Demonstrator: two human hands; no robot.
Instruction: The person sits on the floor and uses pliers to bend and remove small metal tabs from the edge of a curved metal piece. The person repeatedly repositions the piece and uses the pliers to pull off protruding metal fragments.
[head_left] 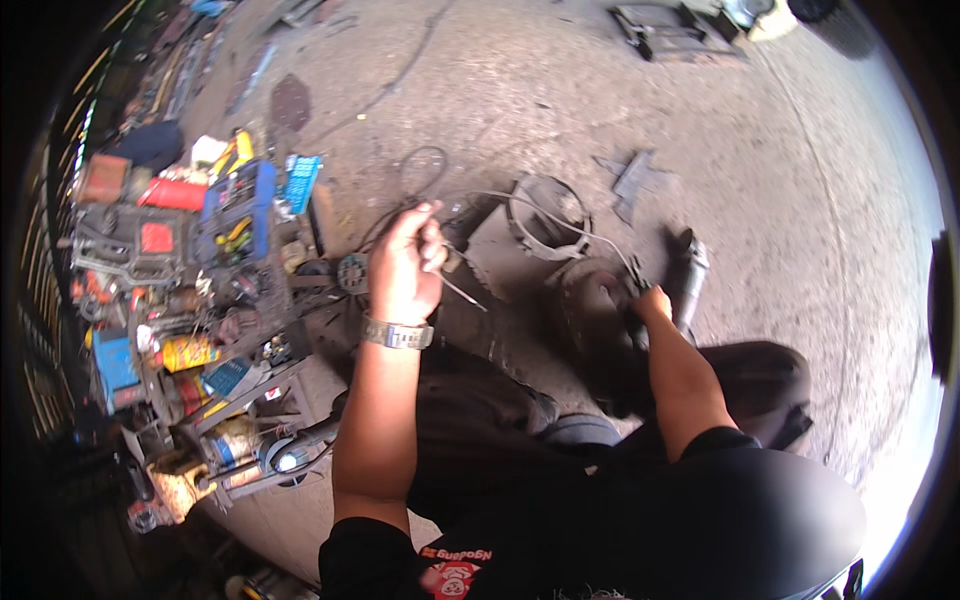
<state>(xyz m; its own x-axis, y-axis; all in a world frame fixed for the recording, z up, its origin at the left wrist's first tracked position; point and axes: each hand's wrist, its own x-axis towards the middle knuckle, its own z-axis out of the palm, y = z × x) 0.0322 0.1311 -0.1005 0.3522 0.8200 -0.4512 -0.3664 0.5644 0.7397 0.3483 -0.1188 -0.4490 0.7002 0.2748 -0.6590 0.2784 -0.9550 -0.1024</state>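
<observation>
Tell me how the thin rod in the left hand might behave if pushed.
The thin rod looks straight and unsagging beyond the left hand, so it's probably stiff. Being slender, it is likely light, and its free end might swivel sideways.

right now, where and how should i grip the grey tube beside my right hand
Probably around the middle of the grey tube, from its right: its long, narrow body suits a wrapping grip, while your right hand is close on its left.
</observation>
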